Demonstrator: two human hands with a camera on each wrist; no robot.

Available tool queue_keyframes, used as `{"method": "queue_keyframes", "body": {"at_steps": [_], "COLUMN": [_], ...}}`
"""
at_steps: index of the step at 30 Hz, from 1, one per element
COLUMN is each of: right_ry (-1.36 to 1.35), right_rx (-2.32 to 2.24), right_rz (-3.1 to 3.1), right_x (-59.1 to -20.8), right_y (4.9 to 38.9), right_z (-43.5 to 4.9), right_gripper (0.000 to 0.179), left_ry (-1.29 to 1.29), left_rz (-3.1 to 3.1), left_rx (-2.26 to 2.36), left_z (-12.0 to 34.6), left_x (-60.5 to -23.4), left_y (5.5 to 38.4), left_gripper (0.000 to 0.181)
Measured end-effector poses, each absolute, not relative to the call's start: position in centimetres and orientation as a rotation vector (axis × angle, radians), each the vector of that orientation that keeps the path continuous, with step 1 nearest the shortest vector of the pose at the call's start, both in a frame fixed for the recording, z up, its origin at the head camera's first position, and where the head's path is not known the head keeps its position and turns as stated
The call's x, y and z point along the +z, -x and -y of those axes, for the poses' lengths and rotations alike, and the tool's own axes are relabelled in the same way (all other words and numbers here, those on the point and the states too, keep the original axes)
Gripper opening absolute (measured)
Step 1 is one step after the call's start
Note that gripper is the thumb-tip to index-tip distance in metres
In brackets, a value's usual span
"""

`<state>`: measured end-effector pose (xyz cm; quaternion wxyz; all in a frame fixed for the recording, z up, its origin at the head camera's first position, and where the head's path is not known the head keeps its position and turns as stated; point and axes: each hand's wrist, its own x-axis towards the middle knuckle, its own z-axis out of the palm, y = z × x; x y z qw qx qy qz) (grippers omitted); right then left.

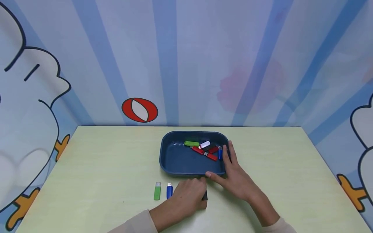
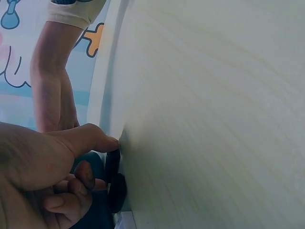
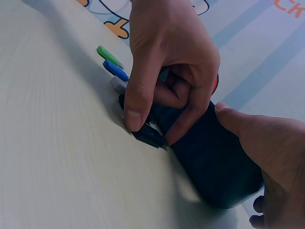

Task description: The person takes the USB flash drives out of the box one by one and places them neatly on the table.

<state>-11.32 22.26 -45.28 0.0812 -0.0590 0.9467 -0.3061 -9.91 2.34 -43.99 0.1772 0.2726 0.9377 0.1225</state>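
Black, flat USB flash drive (image 3: 147,137) is at the table, on the near side of a dark blue rounded rectangular tray (image 1: 180,163), close to the right part of its near wall. I pinch this drive between the thumb and the forefinger of my left hand (image 1: 189,194); my other left fingers are curled inward. Whether the drive touches the table surface, I cannot tell.

Just to the left of it lies a second black drive (image 3: 122,102). Farther left, in one row, come a whitish drive (image 3: 118,85), a blue drive (image 1: 169,191) and a green drive (image 1: 157,191).

My right hand (image 1: 237,181) grasps nothing: its fingers are spread and rather straight upon the right rim of the tray, with the thumb at the near wall.

Inside the tray, in the right and far part, I see a small pile: a bright green stick (image 1: 191,143), a white stick (image 1: 205,144), several red sticks (image 1: 212,156), a dark piece (image 1: 208,147) and a blue stick (image 1: 220,153).

All stands upon a pale yellow-green table (image 1: 102,161). Behind its far edge, a light blue striped wall (image 1: 198,64) carries a red and white ball picture (image 1: 140,110).
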Motion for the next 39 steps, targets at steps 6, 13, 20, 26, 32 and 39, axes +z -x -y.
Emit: {"method": "queue_keyframes", "body": {"at_steps": [6, 13, 20, 26, 32, 39], "right_ry": [0.169, 0.185, 0.191, 0.188, 0.185, 0.191], "right_rx": [-0.922, -0.923, -0.941, -0.942, -0.948, -0.931], "right_rz": [-2.825, -2.832, -2.825, -2.816, -2.807, -2.818], "right_x": [-45.3, -45.4, -45.4, -45.6, -45.4, -45.4], "right_y": [11.3, 11.2, 11.2, 11.3, 11.3, 11.3], "right_z": [-22.3, -22.3, -22.3, -22.3, -22.2, -22.3], "right_gripper": [0.119, 0.119, 0.118, 0.119, 0.118, 0.117], "left_ry": [-0.767, -0.779, -0.842, -0.845, -0.811, -0.803], "left_rz": [-2.646, -2.659, -2.694, -2.716, -2.709, -2.701], "left_rx": [0.342, 0.394, 0.487, 0.656, 0.824, 0.94], "left_z": [-2.3, -2.1, -1.4, -0.5, -0.1, 0.4], "left_x": [-43.6, -42.7, -41.6, -40.7, -40.0, -40.0], "left_y": [9.8, 9.5, 9.5, 10.2, 11.1, 12.5], "left_gripper": [0.05, 0.057, 0.057, 0.038, 0.028, 0.027]}}
